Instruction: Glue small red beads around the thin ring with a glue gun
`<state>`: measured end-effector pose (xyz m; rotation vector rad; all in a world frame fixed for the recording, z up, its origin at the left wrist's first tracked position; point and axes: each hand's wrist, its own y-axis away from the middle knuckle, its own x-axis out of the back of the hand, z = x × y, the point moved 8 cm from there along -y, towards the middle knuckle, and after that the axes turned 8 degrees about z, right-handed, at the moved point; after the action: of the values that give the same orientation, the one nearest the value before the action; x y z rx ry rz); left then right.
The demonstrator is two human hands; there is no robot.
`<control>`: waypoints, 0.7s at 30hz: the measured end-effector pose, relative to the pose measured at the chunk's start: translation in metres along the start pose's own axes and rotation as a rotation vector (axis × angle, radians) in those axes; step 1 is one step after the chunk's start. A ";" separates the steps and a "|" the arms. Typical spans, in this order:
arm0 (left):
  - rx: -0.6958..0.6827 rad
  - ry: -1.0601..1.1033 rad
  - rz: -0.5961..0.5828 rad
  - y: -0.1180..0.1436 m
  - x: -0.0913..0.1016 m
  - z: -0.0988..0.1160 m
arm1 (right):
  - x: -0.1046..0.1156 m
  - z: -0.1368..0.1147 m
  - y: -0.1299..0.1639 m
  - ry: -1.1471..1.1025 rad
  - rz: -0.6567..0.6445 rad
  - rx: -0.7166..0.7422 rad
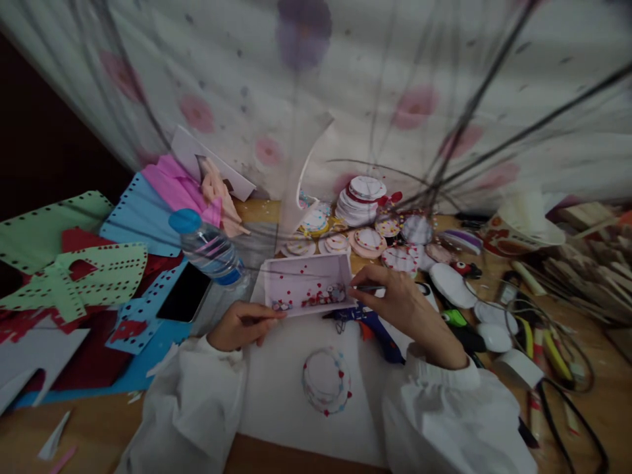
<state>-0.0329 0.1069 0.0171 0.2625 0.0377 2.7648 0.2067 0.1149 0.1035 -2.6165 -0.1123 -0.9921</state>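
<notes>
My left hand pinches the near left corner of a small white cardboard box holding tiny red and pink beads. My right hand is at the box's right side, its fingers closed on a thin tool that points into the box. Below the box a round white disc edged with red and blue dots lies on a white sheet. A blue glue gun lies between my hands, partly under the right wrist.
A water bottle and a black phone lie left of the box on perforated blue, green and red foam sheets. Stacks of decorated discs sit behind. Cables, markers and a paper cup crowd the right.
</notes>
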 end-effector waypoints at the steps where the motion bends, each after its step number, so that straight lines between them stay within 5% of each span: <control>1: 0.002 0.009 -0.001 0.000 0.001 -0.004 | 0.000 -0.003 0.000 -0.007 -0.005 0.012; 21: 0.034 0.116 -0.015 -0.001 0.002 -0.016 | -0.016 0.000 0.007 0.071 -0.055 0.137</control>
<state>-0.0376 0.1084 0.0015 0.1097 0.1159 2.7639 0.1959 0.1095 0.0910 -2.4632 -0.2278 -1.0551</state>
